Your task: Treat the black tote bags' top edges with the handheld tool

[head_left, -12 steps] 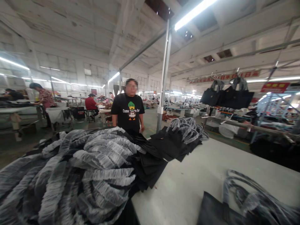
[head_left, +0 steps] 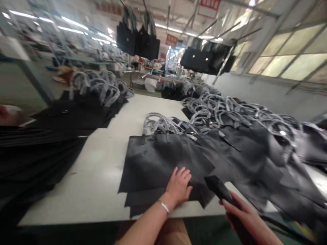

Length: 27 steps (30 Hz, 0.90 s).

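Observation:
My left hand (head_left: 178, 187), a bracelet at its wrist, rests with fingers spread on the front of a black tote bag (head_left: 150, 163). The bag lies flat on a small stack near the table's front edge, and its handles (head_left: 159, 122) are wrapped in clear plastic. In my right hand (head_left: 241, 212) is a black hand-held tool (head_left: 219, 189) with a flat, wide end, my fingers closed around it. That end points left, toward the stacked bags. Blur hides the tool's exact kind.
More black bags with wrapped handles (head_left: 230, 112) cover the table's right side. Another pile (head_left: 84, 105) lies at left, beside dark stacked panels (head_left: 38, 153). The pale tabletop (head_left: 102, 170) shows between. Bags hang from a rack (head_left: 138, 41) behind. A person's blurred hand (head_left: 10, 115) appears at far left.
My view has swung right and down, from the left pile and a standing person to the bags in front of me. Both my hands and the black tool have come into view.

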Motion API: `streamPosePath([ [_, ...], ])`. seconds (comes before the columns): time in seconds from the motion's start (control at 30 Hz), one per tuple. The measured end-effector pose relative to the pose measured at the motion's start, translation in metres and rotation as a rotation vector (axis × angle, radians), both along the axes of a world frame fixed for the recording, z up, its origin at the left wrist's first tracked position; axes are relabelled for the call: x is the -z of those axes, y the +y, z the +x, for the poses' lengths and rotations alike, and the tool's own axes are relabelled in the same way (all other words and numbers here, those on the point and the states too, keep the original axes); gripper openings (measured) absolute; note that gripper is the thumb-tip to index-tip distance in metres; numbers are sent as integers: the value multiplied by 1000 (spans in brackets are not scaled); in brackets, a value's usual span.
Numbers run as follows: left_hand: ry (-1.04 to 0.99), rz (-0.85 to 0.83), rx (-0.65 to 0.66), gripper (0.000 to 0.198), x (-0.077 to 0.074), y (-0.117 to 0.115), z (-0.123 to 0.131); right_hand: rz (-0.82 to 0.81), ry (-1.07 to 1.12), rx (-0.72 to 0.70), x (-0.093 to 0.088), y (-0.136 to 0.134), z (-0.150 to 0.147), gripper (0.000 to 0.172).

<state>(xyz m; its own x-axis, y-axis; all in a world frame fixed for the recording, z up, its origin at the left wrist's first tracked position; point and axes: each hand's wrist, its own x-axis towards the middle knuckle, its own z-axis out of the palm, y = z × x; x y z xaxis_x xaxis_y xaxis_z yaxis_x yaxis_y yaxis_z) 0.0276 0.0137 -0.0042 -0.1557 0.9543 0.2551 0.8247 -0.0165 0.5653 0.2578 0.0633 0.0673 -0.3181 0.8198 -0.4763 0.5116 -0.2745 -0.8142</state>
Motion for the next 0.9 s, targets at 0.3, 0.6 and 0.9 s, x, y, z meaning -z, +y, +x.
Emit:
streamPosePath([
  [0.3,102,56,136,45,8,3,-6,-182,0,-125,-11,0,-21,51],
  [0.6,102,60,135,43,8,4,-2,-106,64,-75,-14,5,-7,36],
  [0.9,136,65,140,43,13,7,-1,-48,6,-58,-8,-3,-11,50],
])
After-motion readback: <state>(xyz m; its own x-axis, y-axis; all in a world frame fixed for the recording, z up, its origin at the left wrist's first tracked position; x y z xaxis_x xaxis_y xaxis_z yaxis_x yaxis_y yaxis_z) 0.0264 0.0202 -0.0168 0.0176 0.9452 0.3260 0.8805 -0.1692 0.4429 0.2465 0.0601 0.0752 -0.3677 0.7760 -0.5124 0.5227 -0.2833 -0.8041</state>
